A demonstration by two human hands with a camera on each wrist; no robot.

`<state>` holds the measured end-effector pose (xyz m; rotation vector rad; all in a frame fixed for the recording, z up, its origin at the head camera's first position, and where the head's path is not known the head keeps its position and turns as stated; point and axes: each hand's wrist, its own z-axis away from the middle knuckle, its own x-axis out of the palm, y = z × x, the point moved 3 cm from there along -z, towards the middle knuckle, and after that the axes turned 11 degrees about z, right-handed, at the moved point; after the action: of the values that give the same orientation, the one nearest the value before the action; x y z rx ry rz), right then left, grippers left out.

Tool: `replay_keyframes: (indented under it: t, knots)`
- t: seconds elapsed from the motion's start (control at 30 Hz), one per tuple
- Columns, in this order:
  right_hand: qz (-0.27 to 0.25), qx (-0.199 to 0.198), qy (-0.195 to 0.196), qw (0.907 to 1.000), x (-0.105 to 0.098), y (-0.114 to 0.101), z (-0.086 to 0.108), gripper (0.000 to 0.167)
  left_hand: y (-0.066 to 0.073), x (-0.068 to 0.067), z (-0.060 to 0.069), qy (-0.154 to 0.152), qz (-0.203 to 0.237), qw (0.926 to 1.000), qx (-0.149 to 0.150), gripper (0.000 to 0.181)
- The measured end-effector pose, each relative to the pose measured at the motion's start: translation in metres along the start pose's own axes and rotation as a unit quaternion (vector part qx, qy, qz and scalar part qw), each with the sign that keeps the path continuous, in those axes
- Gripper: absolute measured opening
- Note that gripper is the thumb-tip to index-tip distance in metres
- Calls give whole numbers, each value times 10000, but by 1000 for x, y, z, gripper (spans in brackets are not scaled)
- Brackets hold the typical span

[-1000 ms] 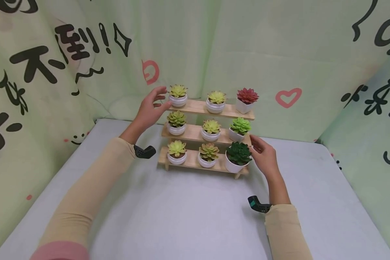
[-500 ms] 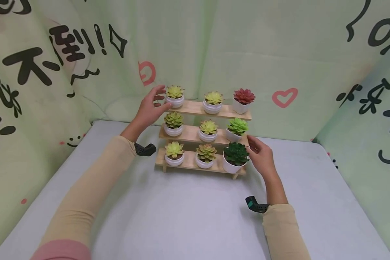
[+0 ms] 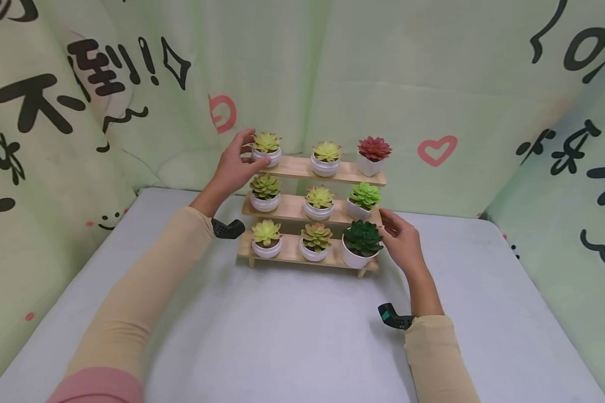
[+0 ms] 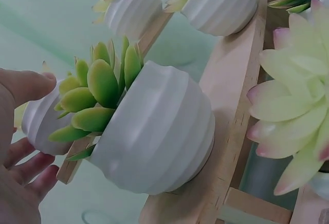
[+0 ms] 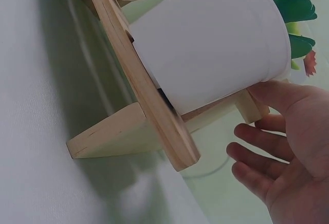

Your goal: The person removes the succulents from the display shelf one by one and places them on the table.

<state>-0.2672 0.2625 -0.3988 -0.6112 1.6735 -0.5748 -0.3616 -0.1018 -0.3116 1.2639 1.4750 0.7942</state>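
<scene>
My left hand [image 3: 235, 163] is at the upper left of a three-tier wooden plant stand [image 3: 294, 204]. It holds a white pot with a yellow-green succulent [image 3: 266, 150], thumb in front and fingers curled behind. In the left wrist view, that white pot [image 4: 43, 124] sits between thumb and fingers, partly hidden by a nearer potted succulent [image 4: 159, 131]. My right hand [image 3: 402, 240] pinches the right end of the middle shelf between thumb and index finger, its other fingers loosely bent. Beside the thumb stands a white pot with a dark green succulent [image 5: 216, 44].
More succulents in white pots stand on the tiers, including a red one [image 3: 375, 155] at top right and a bright green one [image 3: 364, 200] below it. The stand rests on a white table [image 3: 282, 330]. A pale green printed curtain [image 3: 373, 73] hangs behind and at both sides.
My left hand has moved slightly right relative to the stand, and its thumb now overlaps the front of the top-left pot. The right hand keeps its place. The whole view has shifted a little.
</scene>
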Motion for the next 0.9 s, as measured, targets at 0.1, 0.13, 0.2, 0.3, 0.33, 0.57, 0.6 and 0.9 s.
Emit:
replay_keyframes:
  t: [0.1, 0.13, 0.2, 0.3, 0.33, 0.57, 0.6, 0.9]
  knots:
    - [-12, 58, -26, 10000, 0, 1, 0, 49, 1, 1, -1, -1, -1, 10000, -9, 73]
    - [-11, 78, -32, 10000, 0, 1, 0, 49, 1, 2, -1, -9, 4, 10000, -20, 73]
    - [2, 109, -37, 9999, 0, 1, 1, 49, 0, 3, -3, -29, 1, 10000, -45, 73]
    - [22, 92, -28, 10000, 0, 0, 1, 48, 0, 4, -4, -46, 9, 10000, -65, 73]
    - [27, 74, -24, 10000, 0, 0, 1, 48, 1, 4, -5, -48, 28, 10000, -63, 73]
    - [17, 23, -40, 10000, 1, 0, 1, 48, 2, 4, -5, -64, 1, 9998, -164, 74]
    - [10, 27, -46, 10000, 1, 0, 1, 48, 2, 4, -5, -64, -9, 9998, -171, 74]
    - [73, -10, 8, 10000, -1, 0, 2, 48, 2, 7, -6, 5, -44, 9999, -138, 71]
